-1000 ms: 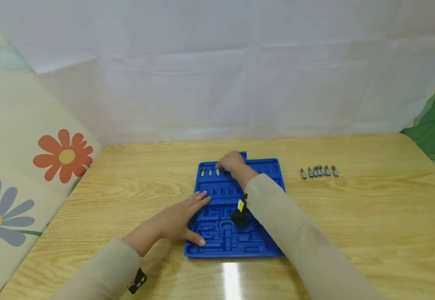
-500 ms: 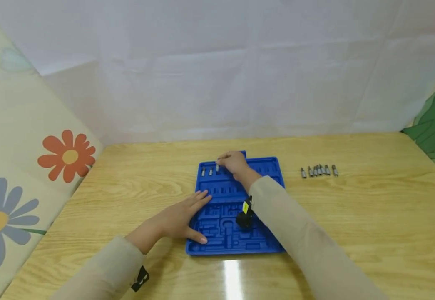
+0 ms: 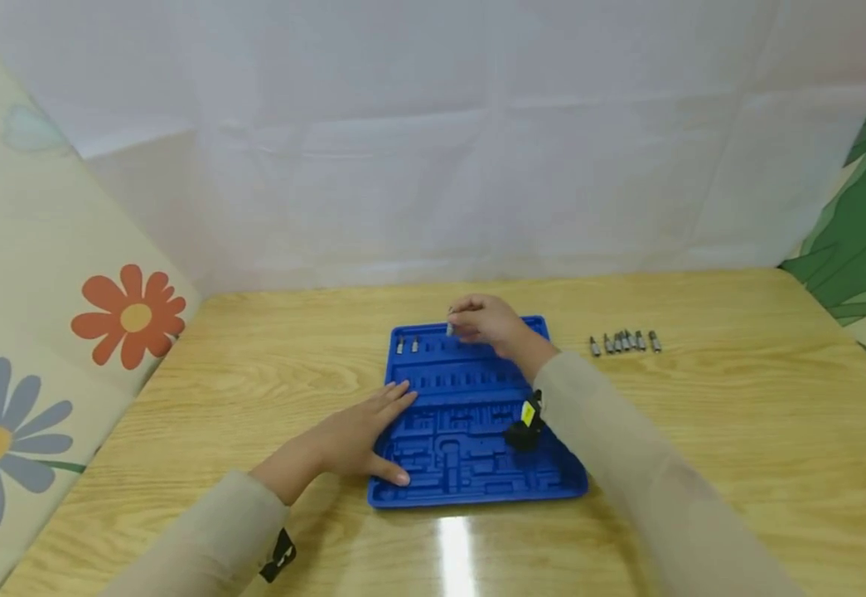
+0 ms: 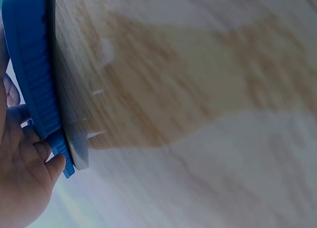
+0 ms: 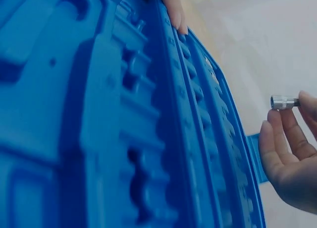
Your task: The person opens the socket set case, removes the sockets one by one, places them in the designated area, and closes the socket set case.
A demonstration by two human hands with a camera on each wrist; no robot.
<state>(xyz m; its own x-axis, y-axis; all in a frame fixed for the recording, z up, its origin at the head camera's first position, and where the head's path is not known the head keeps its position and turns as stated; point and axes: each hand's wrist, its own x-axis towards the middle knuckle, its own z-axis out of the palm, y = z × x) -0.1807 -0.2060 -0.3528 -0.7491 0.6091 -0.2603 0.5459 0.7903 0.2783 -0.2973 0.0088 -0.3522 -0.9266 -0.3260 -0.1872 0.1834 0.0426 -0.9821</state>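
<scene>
A blue moulded tray (image 3: 477, 489) lies on the table, with two small metal bits (image 3: 414, 345) in its top row at the left. My left hand (image 3: 354, 435) rests with spread fingers on the tray's left edge; in the left wrist view that hand (image 4: 25, 173) lies against the tray's side (image 4: 34, 64). Above the top row, my right hand (image 3: 488, 322) pinches a metal bit (image 3: 451, 322). The right wrist view shows the silver bit (image 5: 283, 102) between the thumb and fingers of my right hand (image 5: 292, 153), clear of the tray (image 5: 94, 104).
Several metal bits (image 3: 626, 341) lie in a loose row on the wooden table (image 3: 738, 414), right of the tray. A white sheet (image 3: 433, 166) hangs behind the table, with flower-patterned cloth (image 3: 15, 249) at the left side.
My right hand has lifted the third bit out of the top row and moved right with it. My left hand stays on the tray's left edge.
</scene>
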